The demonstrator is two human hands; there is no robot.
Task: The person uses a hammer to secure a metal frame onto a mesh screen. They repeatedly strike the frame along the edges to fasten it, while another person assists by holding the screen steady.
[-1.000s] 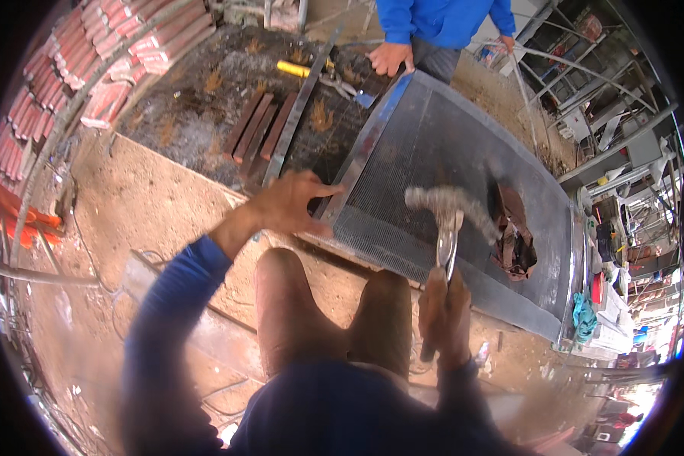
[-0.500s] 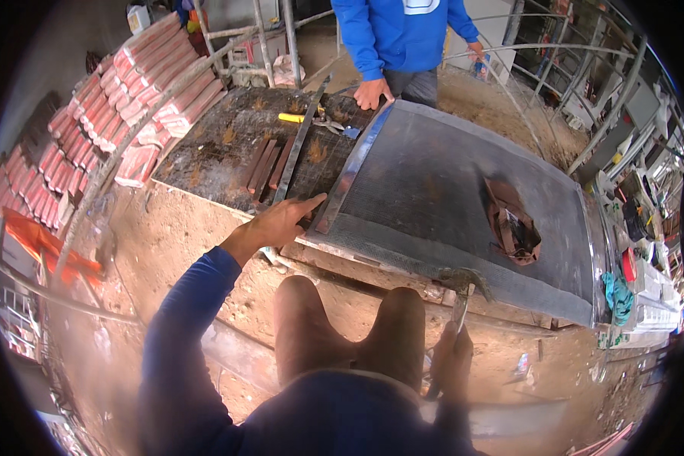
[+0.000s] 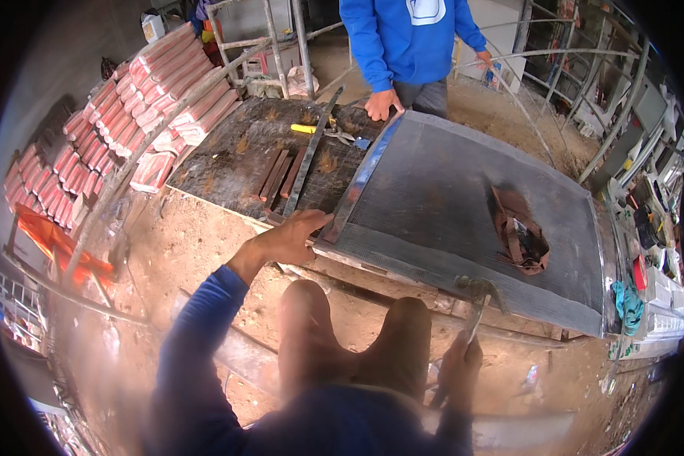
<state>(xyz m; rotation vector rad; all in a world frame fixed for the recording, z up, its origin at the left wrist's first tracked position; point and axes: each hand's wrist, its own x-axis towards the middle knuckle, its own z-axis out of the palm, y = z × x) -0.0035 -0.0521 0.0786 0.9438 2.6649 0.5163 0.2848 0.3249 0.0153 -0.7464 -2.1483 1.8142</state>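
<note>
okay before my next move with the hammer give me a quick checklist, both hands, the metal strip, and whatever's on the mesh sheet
1. Hammer held in the right hand: ok.
2. Hammer head apart from the left hand: ok.
3. Left hand touching the near end of the metal strip: cannot tell; it is right beside it, but contact is unclear.
4. Co-worker's hand away from the strip: not ok; it is at the far end.
5. Mesh sheet free of loose things: not ok; a brown pouch lies on it.
6. Yellow-handled tool off the mesh: ok; it lies on the dark board.
</note>
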